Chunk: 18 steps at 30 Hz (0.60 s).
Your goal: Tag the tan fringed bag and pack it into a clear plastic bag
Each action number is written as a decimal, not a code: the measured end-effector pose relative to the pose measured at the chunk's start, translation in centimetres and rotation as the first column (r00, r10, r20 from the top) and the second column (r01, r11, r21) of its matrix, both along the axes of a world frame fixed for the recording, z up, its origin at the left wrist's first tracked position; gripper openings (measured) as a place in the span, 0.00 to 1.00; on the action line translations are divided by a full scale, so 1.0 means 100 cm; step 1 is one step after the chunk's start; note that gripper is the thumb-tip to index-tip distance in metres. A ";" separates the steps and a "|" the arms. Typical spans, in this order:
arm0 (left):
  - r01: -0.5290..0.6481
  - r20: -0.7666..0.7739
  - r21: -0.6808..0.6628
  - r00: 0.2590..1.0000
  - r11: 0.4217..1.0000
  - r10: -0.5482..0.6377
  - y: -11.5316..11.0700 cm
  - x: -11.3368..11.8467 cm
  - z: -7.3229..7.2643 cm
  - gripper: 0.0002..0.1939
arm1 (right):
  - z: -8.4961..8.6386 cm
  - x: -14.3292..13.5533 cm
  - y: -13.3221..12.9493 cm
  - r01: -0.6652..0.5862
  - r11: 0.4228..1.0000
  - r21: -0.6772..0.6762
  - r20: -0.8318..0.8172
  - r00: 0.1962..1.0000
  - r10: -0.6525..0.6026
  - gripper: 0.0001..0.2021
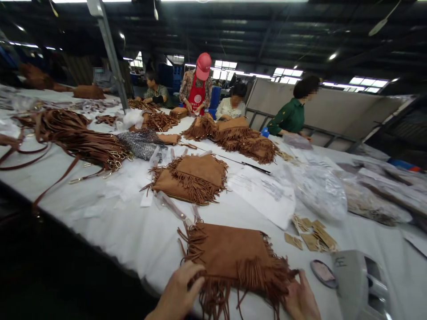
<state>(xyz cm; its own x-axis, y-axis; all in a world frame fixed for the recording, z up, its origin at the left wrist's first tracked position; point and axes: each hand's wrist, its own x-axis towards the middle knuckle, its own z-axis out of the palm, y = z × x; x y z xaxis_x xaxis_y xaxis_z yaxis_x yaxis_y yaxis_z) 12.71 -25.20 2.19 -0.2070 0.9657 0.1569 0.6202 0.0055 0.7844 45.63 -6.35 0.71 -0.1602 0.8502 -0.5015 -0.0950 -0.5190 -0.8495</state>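
A brown suede bag with long fringe (233,249) lies flat on the white-covered table in front of me. My left hand (182,286) is at its lower left corner, fingers curled and thumb close to them at the fringe. At the lower right corner, my right hand (300,295) pinches the bag's edge among the fringe strands. A clear-wrapped strap (171,206) reaches the bag's top left corner. Just beyond, a stack of similar fringed bags (198,173) rests on the table.
Brown straps with metal clasps (96,146) are heaped at the left. To the right are tan tags (313,235), clear plastic bags (320,191), white sheets (267,195), a small oval dish (323,273) and a grey device (360,284). Several people work across the table, one wearing a red cap (203,66).
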 end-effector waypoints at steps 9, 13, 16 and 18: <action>-0.188 -0.277 -0.008 0.944 0.982 0.178 0.105 -0.053 -0.011 0.20 | 0.001 -0.037 0.018 -0.229 0.941 0.248 0.742 0.669 -0.033 0.28; -0.129 -0.265 0.025 0.955 0.991 0.131 0.116 -0.046 -0.020 0.11 | -0.004 -0.036 0.017 -0.273 0.930 0.245 0.819 0.571 -0.048 0.31; -0.054 -0.256 0.049 0.965 0.997 0.065 0.097 -0.041 -0.027 0.14 | -0.003 -0.039 0.015 -0.269 0.933 0.238 0.834 0.550 -0.054 0.31; 0.009 -0.241 0.065 0.971 0.998 0.007 0.073 -0.039 -0.031 0.14 | -0.001 -0.039 0.014 -0.259 0.939 0.228 0.830 0.555 -0.049 0.30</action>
